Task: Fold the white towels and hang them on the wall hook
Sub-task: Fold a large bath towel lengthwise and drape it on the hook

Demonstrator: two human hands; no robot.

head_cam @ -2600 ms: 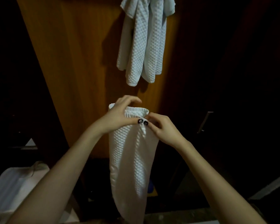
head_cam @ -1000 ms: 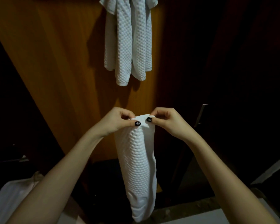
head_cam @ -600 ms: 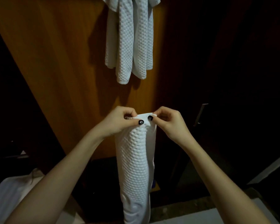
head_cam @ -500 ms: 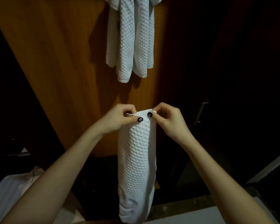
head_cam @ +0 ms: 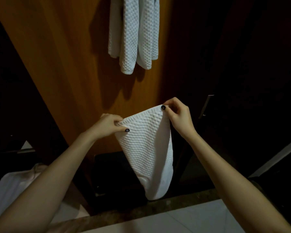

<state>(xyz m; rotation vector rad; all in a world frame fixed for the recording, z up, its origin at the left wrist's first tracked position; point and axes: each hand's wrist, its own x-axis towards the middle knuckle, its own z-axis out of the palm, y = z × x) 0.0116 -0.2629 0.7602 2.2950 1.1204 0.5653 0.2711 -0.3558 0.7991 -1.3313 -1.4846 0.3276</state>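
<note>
Mid-frame, the left hand [head_cam: 107,126] and right hand [head_cam: 179,116] each pinch a top corner of the white towel [head_cam: 146,145], both grips closed on cloth. Level the corners, then lift toward the hung towels [head_cam: 134,34], upper centre.

The left hand [head_cam: 107,126] and right hand [head_cam: 178,115], which half a second ago pinched the folded towel [head_cam: 146,148] with thumbs nearly touching, have drawn apart, the right one higher, so the towel's top edge now stretches wide and slanted and the cloth tapers downward.
</note>
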